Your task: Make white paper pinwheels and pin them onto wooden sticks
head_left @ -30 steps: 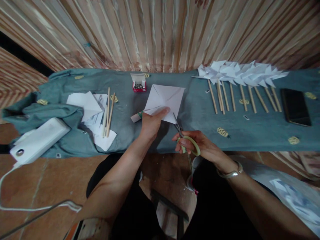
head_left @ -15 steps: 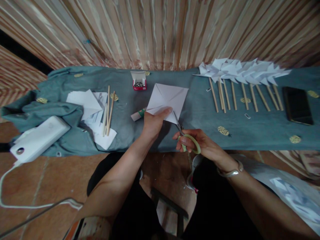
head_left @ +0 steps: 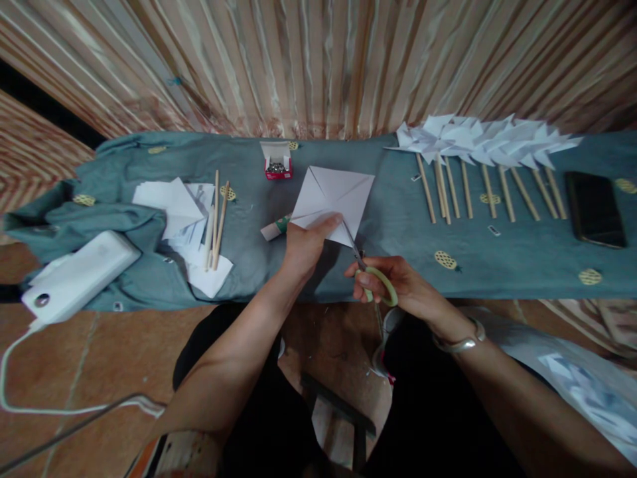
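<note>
Paper and left hand have edged right in the last second

Over that second the scissor tips have also come slightly further in from the near corner; the last half second shows hardly any change. My left hand (head_left: pixel 306 249) grips the white square (head_left: pixel 346 189) at its near left side, thumb on top, fingers hidden beneath. My right hand (head_left: pixel 393 279) grasps the scissors (head_left: pixel 359 257) by the handles.

The relation that matters: the square lies up and left of my right hand, and the scissors' long axis slants from the handles through the near corner toward the middle. My left hand is nearer, already on the paper, and its thumb tip sits just beside the blade tips, the one thing in the way. Dark lines run inward from the other corners.

The square appears held above the table (head_left: pixel 507 279). A tube (head_left: pixel 275 229) lies by the paper's left edge, a red box (head_left: pixel 277 174) beyond it. Loose sheets (head_left: pixel 169 206) and sticks (head_left: pixel 215 229) lie further left, paper pinwheels (head_left: pixel 482 143) and a phone (head_left: pixel 594 209) to the right.
</note>
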### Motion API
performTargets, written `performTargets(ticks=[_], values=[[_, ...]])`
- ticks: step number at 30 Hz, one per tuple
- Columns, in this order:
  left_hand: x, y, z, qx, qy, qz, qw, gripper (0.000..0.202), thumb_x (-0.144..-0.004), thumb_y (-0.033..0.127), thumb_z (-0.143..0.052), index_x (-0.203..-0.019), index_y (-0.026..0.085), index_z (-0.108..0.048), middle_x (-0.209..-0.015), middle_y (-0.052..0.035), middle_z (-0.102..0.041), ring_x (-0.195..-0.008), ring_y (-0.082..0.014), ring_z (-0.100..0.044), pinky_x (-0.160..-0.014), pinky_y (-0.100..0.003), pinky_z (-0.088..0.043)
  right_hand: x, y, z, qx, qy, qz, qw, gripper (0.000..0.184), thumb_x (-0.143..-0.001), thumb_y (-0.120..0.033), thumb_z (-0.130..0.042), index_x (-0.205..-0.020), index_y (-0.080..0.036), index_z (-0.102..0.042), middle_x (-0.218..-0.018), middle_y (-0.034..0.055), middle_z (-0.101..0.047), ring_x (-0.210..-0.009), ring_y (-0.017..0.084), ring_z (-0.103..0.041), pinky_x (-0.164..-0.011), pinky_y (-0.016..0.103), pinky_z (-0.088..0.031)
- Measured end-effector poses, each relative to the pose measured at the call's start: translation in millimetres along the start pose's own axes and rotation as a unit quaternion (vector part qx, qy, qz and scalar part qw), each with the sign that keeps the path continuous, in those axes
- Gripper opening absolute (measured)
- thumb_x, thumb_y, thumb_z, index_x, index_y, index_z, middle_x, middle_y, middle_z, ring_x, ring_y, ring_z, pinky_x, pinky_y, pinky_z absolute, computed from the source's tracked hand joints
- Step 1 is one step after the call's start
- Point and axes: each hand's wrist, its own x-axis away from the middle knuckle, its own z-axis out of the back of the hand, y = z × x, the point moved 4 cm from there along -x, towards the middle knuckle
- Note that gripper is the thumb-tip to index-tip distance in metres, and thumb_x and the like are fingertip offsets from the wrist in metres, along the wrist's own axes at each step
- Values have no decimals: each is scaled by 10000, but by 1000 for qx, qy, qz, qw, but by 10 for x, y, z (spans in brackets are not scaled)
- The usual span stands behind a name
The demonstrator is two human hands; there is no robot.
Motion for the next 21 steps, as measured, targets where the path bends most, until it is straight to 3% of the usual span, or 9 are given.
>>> performTargets(ticks=[12,21], values=[[0,29,5,35,-8,-26,999,372,-634,208,-762,-998,256,-706,-936,6,-745,-876,-215,-672,-860,-354,-501,-17,25,-19,-50,-4,-15,999,344,-645,-478,-797,-719,-165,-675,-571,-21,-602,-483,67,-529,-441,186,-435],[-16,12,5,42,-16,-28,999,347,-623,244,-763,-964,222,-701,-944,-22,-735,-889,-220,-666,-863,-355,-505,-22,86,16,-58,23,-29,998,344,-610,-450,-827,-767,-169,-707,-583,-27,-600,-485,77,-552,-452,202,-457]])
